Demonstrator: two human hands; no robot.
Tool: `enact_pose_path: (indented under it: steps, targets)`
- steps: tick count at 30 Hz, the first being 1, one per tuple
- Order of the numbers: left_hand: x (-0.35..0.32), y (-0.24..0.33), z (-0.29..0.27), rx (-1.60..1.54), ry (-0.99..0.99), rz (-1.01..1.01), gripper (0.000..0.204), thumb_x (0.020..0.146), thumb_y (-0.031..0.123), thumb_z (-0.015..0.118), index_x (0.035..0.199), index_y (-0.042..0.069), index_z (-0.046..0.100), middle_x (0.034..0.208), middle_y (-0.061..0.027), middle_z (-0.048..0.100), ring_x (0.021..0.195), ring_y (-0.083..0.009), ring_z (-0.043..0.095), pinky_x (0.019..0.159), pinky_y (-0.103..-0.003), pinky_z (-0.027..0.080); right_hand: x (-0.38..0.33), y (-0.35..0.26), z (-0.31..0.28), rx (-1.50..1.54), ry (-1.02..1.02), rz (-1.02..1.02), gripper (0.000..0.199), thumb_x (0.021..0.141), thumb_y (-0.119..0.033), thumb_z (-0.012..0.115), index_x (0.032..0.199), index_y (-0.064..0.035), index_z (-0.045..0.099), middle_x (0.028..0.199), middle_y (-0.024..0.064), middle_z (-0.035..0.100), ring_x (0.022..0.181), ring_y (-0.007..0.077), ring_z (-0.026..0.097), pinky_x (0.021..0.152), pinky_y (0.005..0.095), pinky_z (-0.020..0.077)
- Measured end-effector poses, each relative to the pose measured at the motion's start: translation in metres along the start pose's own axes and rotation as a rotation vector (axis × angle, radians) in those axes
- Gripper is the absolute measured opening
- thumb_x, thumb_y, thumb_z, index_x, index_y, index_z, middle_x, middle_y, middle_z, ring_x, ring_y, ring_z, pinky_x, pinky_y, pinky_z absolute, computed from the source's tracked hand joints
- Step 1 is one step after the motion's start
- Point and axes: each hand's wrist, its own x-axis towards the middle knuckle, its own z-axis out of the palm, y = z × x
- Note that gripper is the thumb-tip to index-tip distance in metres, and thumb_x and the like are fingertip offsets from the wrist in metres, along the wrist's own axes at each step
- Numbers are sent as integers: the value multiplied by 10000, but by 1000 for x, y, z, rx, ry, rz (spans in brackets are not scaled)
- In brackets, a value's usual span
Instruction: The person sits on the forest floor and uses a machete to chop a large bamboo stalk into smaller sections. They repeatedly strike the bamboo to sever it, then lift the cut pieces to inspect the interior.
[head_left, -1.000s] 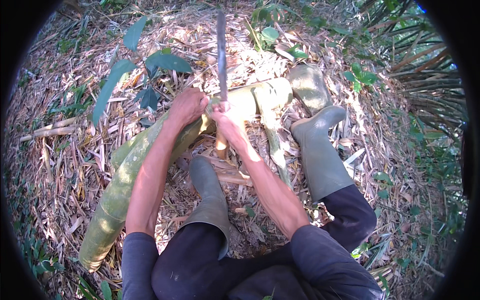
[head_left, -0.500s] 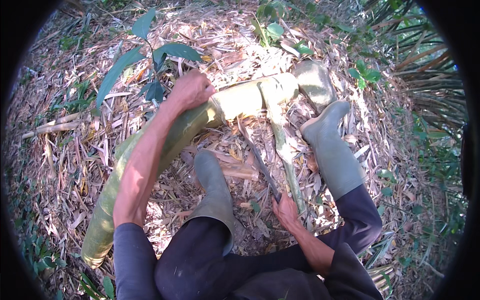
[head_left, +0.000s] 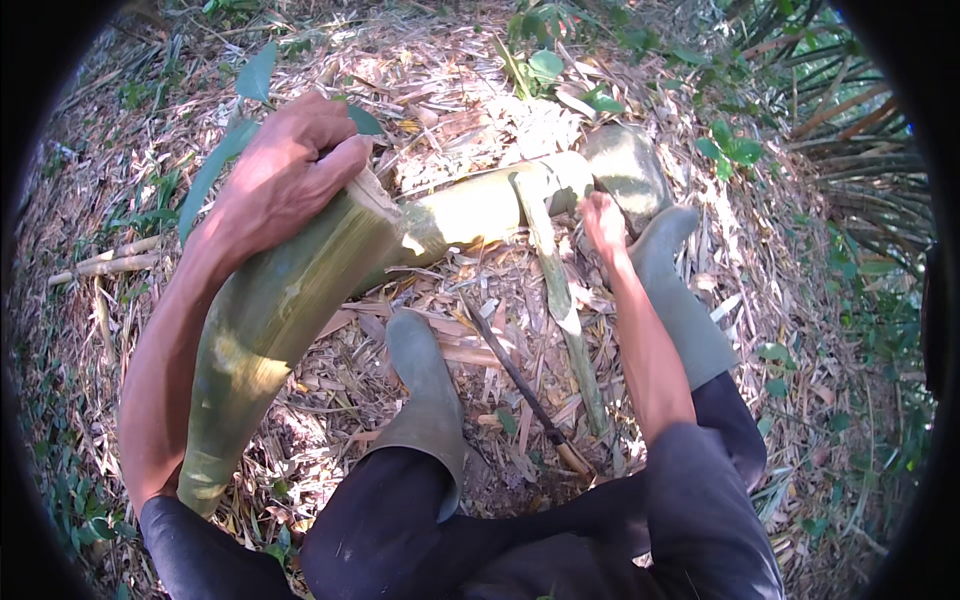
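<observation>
Over dry, papery leaf litter (head_left: pixel 455 100), a thick, smooth green stalk (head_left: pixel 260 340) slants beside the left forearm, its fibrous cut end raised before a paler rounded log (head_left: pixel 465 217). Between ribless rubber boots (head_left: pixel 425 375) lies a thin dark blade (head_left: pixel 510 370) with a wooden handle. The left hand (head_left: pixel 285 175) grips the stalk's cut end; the right hand (head_left: pixel 603 222), near the log's right end, has curled fingers, their contents impossible to tell.
</observation>
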Motion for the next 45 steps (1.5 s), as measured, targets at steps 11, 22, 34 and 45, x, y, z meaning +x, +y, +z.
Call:
enact_pose_path:
  steps: [11,22,34,45]
  targets:
    - [13,2,10,61,14,6,269,856,179,533,713,-48,550,689,-118,467,750,-244,486,706,-371,409,73,74,105,168,212,243,602,799,-478,693,1068,50,595,873,219,663,809,313,639,755,373,496]
    - [14,18,19,37,7,96,325,889,191,529,687,-56,469,680,-87,386,711,-213,396,663,-348,348,18,89,1,15,-4,135,642,749,-494,737,1050,57,599,920,158,661,851,269,632,783,369,489]
    - [3,3,26,-30,13,62,305,874,194,528,697,-51,489,690,-113,432,767,-255,467,710,-388,390,-4,28,-69,-500,-417,183,458,784,-388,696,914,48,641,806,208,669,781,344,654,761,420,513]
    - [22,22,37,-10,-32,62,296,856,207,545,703,-47,550,680,-114,446,743,-255,445,669,-377,376,-24,-198,181,10,-808,-581,265,840,-268,587,1017,-87,663,907,158,684,787,324,670,680,452,524]
